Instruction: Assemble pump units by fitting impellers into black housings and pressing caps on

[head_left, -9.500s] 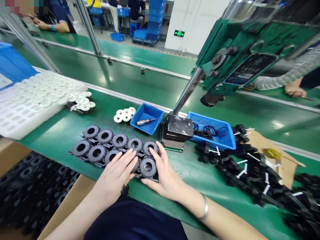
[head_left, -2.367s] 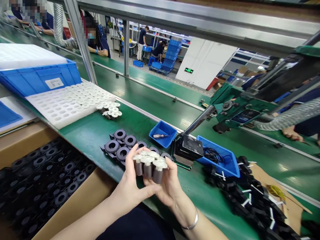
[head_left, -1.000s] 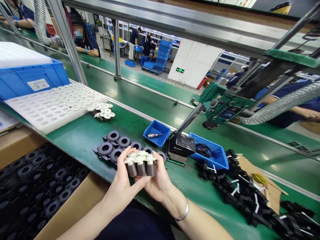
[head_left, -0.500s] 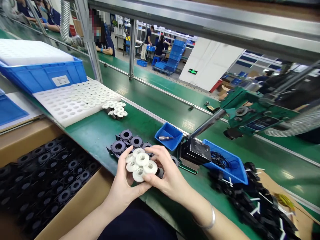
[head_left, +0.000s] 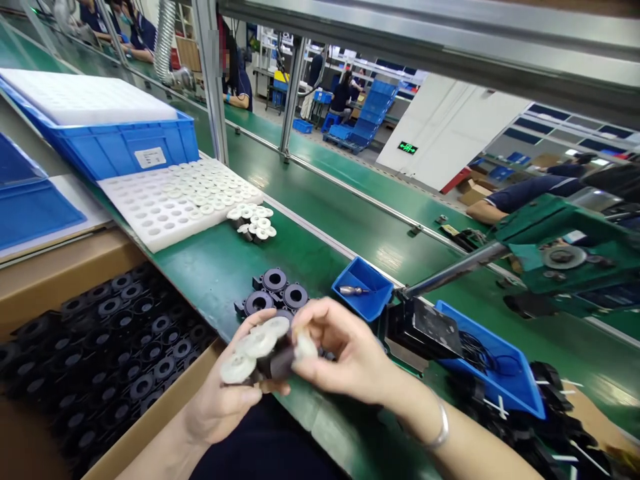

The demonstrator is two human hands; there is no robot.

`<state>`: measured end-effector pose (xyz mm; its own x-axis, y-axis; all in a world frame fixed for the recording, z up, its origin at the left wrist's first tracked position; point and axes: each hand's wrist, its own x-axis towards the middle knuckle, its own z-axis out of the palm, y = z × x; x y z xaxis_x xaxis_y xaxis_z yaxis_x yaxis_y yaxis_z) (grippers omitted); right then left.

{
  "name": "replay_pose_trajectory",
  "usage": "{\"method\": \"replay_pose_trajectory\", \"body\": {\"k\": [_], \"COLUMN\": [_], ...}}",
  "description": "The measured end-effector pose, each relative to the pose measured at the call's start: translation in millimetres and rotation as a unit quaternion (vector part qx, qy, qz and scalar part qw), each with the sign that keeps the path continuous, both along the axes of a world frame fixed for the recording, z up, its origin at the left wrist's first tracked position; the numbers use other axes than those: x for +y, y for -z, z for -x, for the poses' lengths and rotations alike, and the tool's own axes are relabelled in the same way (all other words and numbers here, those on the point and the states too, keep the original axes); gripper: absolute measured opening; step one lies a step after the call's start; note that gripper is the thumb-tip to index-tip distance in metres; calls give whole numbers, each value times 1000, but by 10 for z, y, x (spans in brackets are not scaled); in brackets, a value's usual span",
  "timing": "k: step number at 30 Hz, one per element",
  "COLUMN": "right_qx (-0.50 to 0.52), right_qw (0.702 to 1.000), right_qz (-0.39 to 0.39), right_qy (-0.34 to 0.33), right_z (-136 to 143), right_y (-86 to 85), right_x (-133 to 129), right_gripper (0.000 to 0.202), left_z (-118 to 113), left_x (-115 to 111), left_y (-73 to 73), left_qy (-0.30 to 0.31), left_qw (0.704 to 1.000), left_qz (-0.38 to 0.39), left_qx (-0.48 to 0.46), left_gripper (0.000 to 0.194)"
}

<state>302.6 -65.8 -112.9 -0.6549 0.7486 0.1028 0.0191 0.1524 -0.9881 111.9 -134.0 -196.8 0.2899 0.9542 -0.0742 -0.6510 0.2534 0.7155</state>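
Grip: your left hand [head_left: 215, 403] was wrapped around a cluster of white-flanged dark cylinders [head_left: 255, 345], held above the green bench [head_left: 190, 273] in front of the black ring-shaped housings [head_left: 286, 295]. Your right hand [head_left: 350, 350] had one white-flanged piece [head_left: 305, 348] pinched between thumb and fingers, just beside that cluster; blur hid whether the two touched.

Progress, as judged: handling of the held lot was partway, with one piece gripped singly and the others bunched in your left hand. No white flange showed in the bores of the housings in view; those behind your hands could not be checked. Not in hand were a second cluster [head_left: 261, 223] on the bench by the corner of the white foam tray [head_left: 185, 233], and rows of flanged parts [head_left: 210, 190] seated in it.

Orientation: the clustered flanges faced upward and toward you, tilted. The long axis of the exposed dark body appeared to slope off vertical, flange end higher. The pinched piece was too blurred for its axis to be read.
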Motion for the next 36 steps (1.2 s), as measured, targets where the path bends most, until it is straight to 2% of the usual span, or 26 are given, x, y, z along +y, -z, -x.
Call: {"method": "replay_pose_trajectory", "body": {"k": [2, 5, 7, 9, 12, 14, 16, 18, 21, 23, 26, 29, 31, 33, 36], "right_qx": [23, -95, -186, -222, -225, -242, -251, -226, -164, -161, -217, -275, -284, -264, -223], "right_qw": [997, 982, 957, 941, 939, 926, 916, 930, 949, 942, 922, 889, 879, 889, 918], "right_qz": [7, -84, -165, -210, -242, -286, -312, -290, -248, -259, -307, -360, -374, -360, -298], "right_qy": [74, 139, 150, 148, 95, 46, 31, 12, -107, -143, -97, -71, -79, -102, -136], "right_z": [94, 249, 337, 395, 426, 421, 412, 410, 435, 455, 446, 373, 302, 231, 149], "right_y": [51, 267, 446, 586, 633, 545, 388, 216, 47, 25, 60, 64, 39, 16, 31], "right_x": [254, 702, 953, 1119, 1207, 1175, 1075, 914, 631, 473, 322, 250, 237, 251, 300], "right_gripper": [23, 30, 31, 28, 27, 31, 37, 42, 50, 52, 52, 53, 52, 49, 43], "left_z": [71, 162, 221, 271, 312, 312, 295, 265, 205, 163, 129, 159, 201, 236, 240], "left_x": [13, 46, 64, 73, 81, 92, 107, 122, 142, 153, 163, 163, 164, 170, 194], "left_y": [-9, -33, -47, -63, -96, -117, -128, -123, -100, -92, -106, -114, -100, -77, -57], "left_qy": [-20, -61, -84, -103, -124, -130, -132, -135, -146, -152, -133, -67, -12, 23, 22], "left_qw": [999, 997, 996, 994, 992, 991, 990, 990, 987, 981, 973, 982, 991, 996, 999], "left_qz": [23, 19, 11, 10, 19, 28, 36, 40, 33, 17, 1, -1, -5, -6, 3], "left_qx": [-29, -34, -33, -29, -25, -33, -39, -22, 50, 117, 186, 176, 136, 80, 31], "left_gripper": [81, 80, 77, 74, 73, 70, 65, 63, 72, 79, 82, 79, 74, 66, 57]}}
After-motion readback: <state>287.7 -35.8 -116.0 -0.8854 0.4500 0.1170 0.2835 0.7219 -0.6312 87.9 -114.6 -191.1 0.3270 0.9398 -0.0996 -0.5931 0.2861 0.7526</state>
